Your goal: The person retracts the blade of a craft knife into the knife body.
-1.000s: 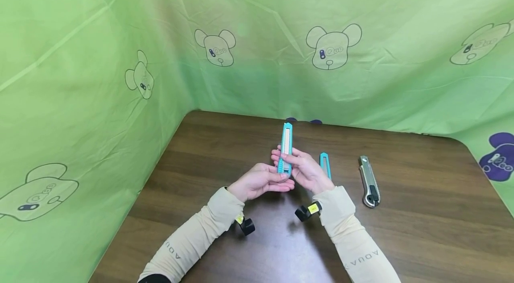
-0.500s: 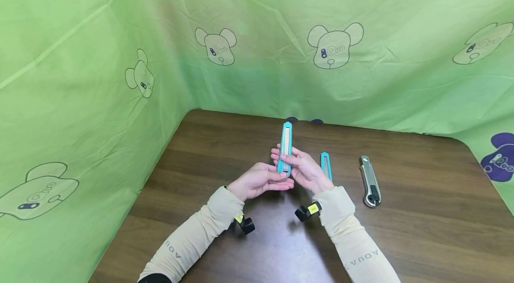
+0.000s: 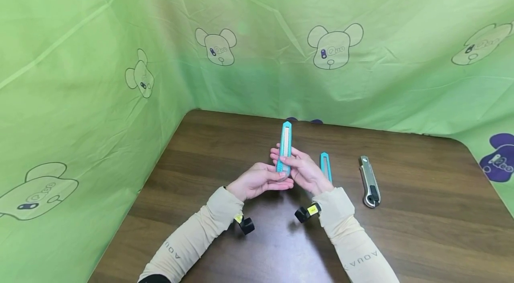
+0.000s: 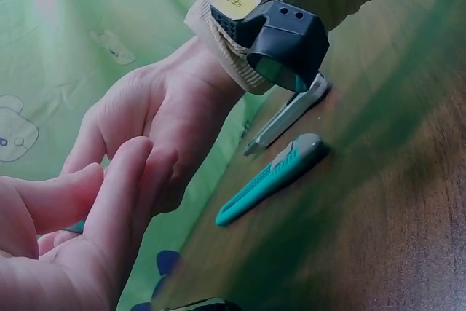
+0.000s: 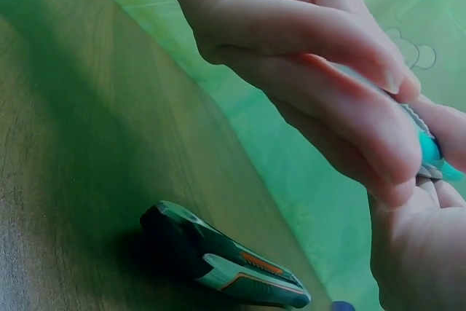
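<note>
In the head view, both hands hold a teal box cutter (image 3: 285,142) upright at the table's middle. My left hand (image 3: 257,181) pinches its lower end, thumb on top and fingers stretched beneath. Around its middle is my right hand (image 3: 308,173), thumb across the front and fingers behind. In the right wrist view only a little of the teal box cutter (image 5: 429,148) shows between the hands. A second teal cutter (image 3: 326,164) lies on the table, partly hidden by the right hand and wrist. To its right lies a silver cutter (image 3: 370,182).
A dark cutter with orange stripes (image 5: 247,264) lies on the table in the right wrist view. The brown wooden table (image 3: 433,211) is bounded by green cloth (image 3: 257,86) at the back and sides. Each wrist carries a black camera (image 3: 246,226).
Both hands keep their hold, with the box cutter only drifting very slightly left. The cutters on the table stay where they were.
</note>
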Tool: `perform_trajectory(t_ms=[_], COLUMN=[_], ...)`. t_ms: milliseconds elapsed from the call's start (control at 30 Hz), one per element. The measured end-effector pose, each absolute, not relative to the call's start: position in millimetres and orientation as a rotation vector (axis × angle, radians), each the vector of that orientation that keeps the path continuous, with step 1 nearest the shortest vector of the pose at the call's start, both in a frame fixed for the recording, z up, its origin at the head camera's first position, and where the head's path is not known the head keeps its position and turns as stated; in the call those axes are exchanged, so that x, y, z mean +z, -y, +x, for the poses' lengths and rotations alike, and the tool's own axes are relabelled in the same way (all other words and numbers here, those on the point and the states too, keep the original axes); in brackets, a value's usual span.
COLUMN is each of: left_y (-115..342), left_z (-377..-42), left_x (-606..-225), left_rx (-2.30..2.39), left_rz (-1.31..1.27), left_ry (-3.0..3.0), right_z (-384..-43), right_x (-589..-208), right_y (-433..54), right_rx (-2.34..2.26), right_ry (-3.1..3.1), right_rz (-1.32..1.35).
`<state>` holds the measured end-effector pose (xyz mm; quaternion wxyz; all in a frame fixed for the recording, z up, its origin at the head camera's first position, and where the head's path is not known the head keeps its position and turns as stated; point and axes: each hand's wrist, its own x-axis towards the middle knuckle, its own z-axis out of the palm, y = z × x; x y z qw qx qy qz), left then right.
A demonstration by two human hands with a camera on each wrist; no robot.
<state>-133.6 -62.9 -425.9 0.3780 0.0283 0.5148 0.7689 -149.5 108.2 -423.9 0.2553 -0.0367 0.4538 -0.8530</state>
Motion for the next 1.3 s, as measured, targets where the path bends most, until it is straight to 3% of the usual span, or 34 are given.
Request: perform_trajectory(t_ms=[700,1300], left_y=[71,95], left_z=[-132,-132], left_x=[-430,-420], left_rx=[1.895,1.369], left_rz=[0.045,0.338], left_ry=[-1.475,-2.642], right_z=[-150,-144], right_x=[-429,-425], right_y=[-97,-68], right_rx=[-2.228,-1.922], right_ry=[-1.461,-2.098], right_rz=[-0.174,-0.191])
